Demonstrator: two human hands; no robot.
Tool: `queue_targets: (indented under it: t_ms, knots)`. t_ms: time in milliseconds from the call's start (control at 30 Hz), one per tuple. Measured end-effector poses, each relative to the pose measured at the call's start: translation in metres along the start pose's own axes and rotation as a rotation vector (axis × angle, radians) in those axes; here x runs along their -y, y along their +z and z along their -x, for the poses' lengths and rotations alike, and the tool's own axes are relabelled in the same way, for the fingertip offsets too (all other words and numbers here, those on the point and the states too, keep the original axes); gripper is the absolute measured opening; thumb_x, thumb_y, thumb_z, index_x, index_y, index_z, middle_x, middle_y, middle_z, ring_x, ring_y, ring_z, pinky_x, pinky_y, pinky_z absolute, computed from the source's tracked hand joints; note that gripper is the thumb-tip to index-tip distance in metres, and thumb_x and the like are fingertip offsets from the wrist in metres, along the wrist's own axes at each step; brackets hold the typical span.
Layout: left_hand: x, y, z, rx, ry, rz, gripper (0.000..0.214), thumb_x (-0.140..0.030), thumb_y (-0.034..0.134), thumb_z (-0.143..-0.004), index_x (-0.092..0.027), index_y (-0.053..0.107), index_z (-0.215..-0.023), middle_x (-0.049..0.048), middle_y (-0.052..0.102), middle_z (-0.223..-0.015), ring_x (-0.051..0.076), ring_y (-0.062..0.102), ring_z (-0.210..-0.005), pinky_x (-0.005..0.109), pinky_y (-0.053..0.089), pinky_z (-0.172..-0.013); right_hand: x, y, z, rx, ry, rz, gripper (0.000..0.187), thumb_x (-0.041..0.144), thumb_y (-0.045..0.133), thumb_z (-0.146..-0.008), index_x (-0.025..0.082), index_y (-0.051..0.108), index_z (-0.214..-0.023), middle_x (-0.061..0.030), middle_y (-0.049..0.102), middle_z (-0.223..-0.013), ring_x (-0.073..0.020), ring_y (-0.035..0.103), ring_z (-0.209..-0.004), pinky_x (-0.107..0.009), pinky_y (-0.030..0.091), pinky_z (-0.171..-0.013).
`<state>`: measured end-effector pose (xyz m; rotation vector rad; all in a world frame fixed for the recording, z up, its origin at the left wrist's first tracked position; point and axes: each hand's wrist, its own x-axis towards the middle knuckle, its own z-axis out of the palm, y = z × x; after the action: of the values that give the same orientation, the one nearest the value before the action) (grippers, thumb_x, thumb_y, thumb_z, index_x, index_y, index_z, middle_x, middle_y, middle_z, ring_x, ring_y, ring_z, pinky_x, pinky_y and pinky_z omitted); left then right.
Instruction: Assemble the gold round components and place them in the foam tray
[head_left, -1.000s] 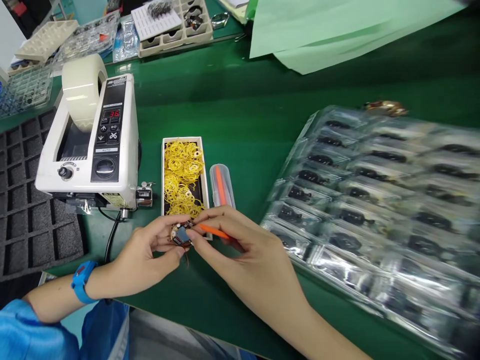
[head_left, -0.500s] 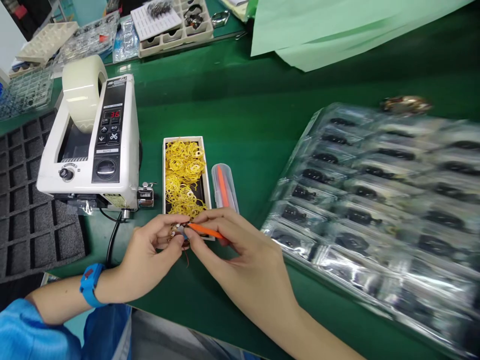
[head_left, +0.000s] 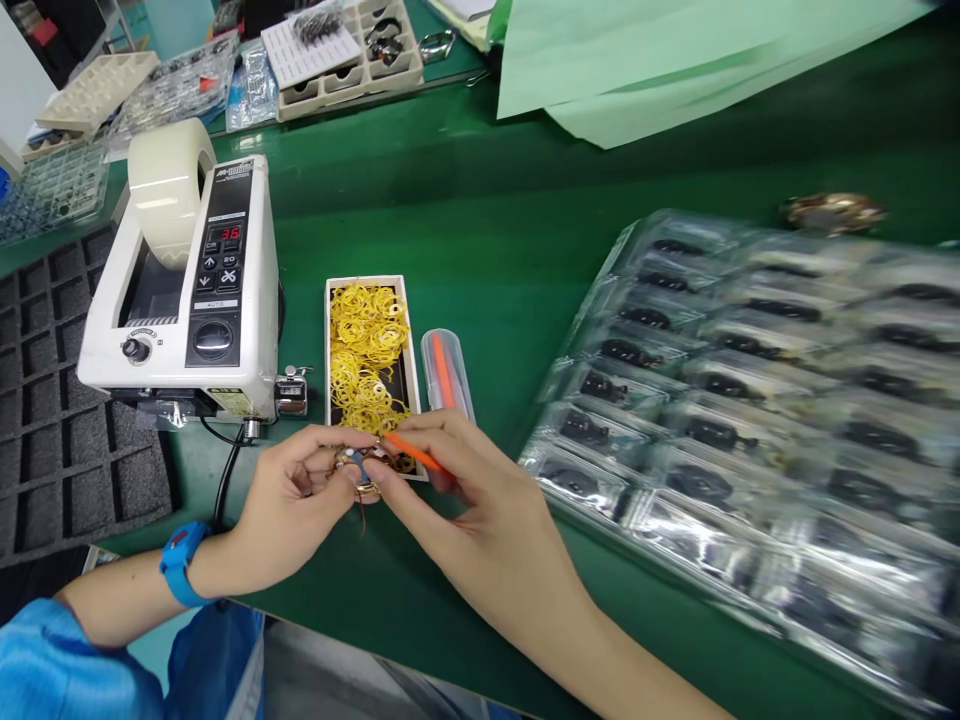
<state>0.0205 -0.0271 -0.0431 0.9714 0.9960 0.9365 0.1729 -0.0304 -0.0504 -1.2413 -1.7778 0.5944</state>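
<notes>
My left hand (head_left: 296, 500) pinches a small gold-rimmed piece (head_left: 366, 488), perhaps a watch case, between thumb and fingers. A bluish-grey inner part shows in it, and a thin reddish wire hangs below. My right hand (head_left: 487, 510) is closed around a slim orange tool (head_left: 412, 452), its tip at the piece's upper edge. The right thumb also touches the piece. Just beyond the fingers lies a white box (head_left: 328, 350) of coiled yellow wire-like loops (head_left: 367, 340). Beside that box is a clear tube (head_left: 463, 375) with an orange strip inside.
A white tape dispenser (head_left: 259, 270) stands left, with a small counter (head_left: 291, 392) at its side. Dark foam tray (head_left: 45, 400) lies at far left. Clear plastic trays (head_left: 622, 400) of black parts fill the right; another gold piece (head_left: 832, 212) lies behind them. Green sheets (head_left: 637, 70) lie at the back.
The gold-rimmed piece has turned slightly, so more of its face and rim shows. The orange tool's tip has shifted a little to the right and up. Both hands keep their grip.
</notes>
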Motion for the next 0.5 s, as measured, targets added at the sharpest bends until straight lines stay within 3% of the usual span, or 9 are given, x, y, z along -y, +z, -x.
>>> queue_targets:
  t_ms: [167, 267, 367, 433, 500]
  knots:
    - [0.001, -0.004, 0.001, 0.043, 0.086, -0.194, 0.018, -0.025, 0.059, -0.088, -0.015, 0.063, -0.103, 0.0058, 0.074, -0.084, 0.014, 0.07, -0.076, 0.023, 0.056, -0.071, 0.0, -0.002, -0.002, 0.055, 0.004, -0.045, 0.017, 0.014, 0.054, -0.091, 0.021, 0.05, -0.075, 0.0009, 0.051, -0.072, -0.0104, 0.05, -0.056, -0.02, 0.041, -0.044]
    - [-0.002, -0.009, -0.001, 0.085, 0.147, -0.412, 0.021, -0.018, 0.054, -0.089, -0.016, 0.06, -0.109, 0.006, 0.074, -0.087, 0.015, 0.069, -0.079, 0.024, 0.054, -0.07, -0.003, -0.001, -0.002, -0.005, -0.092, 0.032, 0.013, 0.012, 0.052, -0.091, 0.02, 0.051, -0.081, -0.0014, 0.055, -0.077, -0.0116, 0.057, -0.062, -0.02, 0.044, -0.047]
    - [-0.007, -0.012, -0.003, 0.092, 0.357, -0.674, 0.014, -0.013, 0.054, -0.086, -0.017, 0.065, -0.094, 0.0066, 0.07, -0.09, 0.016, 0.066, -0.082, 0.027, 0.052, -0.072, -0.004, -0.002, 0.003, -0.11, -0.293, 0.199, 0.008, 0.011, 0.054, -0.09, 0.02, 0.055, -0.09, -0.0048, 0.062, -0.081, -0.0136, 0.062, -0.068, -0.021, 0.046, -0.05]
    - [-0.011, -0.013, -0.004, 0.047, 0.486, -0.733, 0.011, -0.012, 0.056, -0.082, -0.017, 0.066, -0.085, 0.0056, 0.066, -0.087, 0.016, 0.063, -0.081, 0.027, 0.05, -0.071, -0.001, -0.006, 0.009, -0.18, -0.438, 0.275, 0.008, 0.014, 0.059, -0.089, 0.019, 0.058, -0.094, -0.0047, 0.065, -0.079, -0.0137, 0.062, -0.065, -0.023, 0.046, -0.05]
    - [-0.014, -0.012, -0.005, -0.033, 0.434, -0.688, 0.007, -0.012, 0.059, -0.078, -0.017, 0.063, -0.075, 0.0023, 0.061, -0.075, 0.014, 0.057, -0.072, 0.026, 0.046, -0.065, 0.002, -0.01, 0.016, -0.185, -0.463, 0.268, 0.01, 0.016, 0.063, -0.088, 0.023, 0.061, -0.093, 0.0, 0.066, -0.072, -0.0116, 0.059, -0.058, -0.023, 0.044, -0.05]
